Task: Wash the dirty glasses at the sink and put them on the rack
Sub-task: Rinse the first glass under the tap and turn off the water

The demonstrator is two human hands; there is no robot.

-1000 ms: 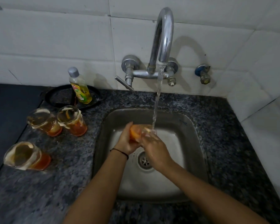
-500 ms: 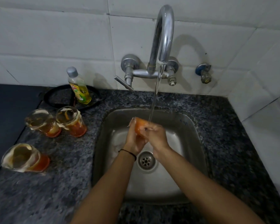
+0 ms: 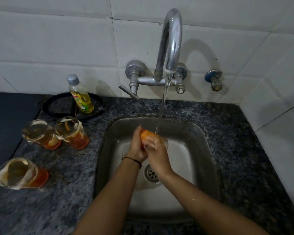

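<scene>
A: Steel sink (image 3: 202,141), nearest the camera. Two bare forearms cross its front rim. The drain (image 3: 151,173) lies just short of the hands.

B: Hands?

A: Both are over the middle of the sink, touching each other. The left hand (image 3: 137,148) cups the orange base of a glass (image 3: 148,135), its fingers curled round it. The right hand (image 3: 158,150) grips the clear body nearer the mouth, fingers (image 3: 151,141) curled over the wall. Can't tell whether any finger is inside.

B: Axis?

A: The glass lies nearly on its side, long axis across the sink. Base is to the left, in the left palm; mouth is to the right, under the right hand. The water stream (image 3: 161,107) lands on the upper wall by the base, not in the mouth.

B: Next move?

A: My guess is that rinsing needs the mouth tipped toward the stream. The right hand is nearer the rim, and the left would steer the base. Wet glass, so it may slip.

B: Beyond?

A: On the worktop (image 3: 66,197) left of the sink, a lone dirty glass (image 3: 18,174). Farther back is a pair of dirty glasses (image 3: 71,133), all untouched. Past the sink's back left corner, a soap bottle (image 3: 81,97) on a black ring (image 3: 58,107). The tap (image 3: 171,39) is on the tiled wall behind the sink. No rack in view.
</scene>
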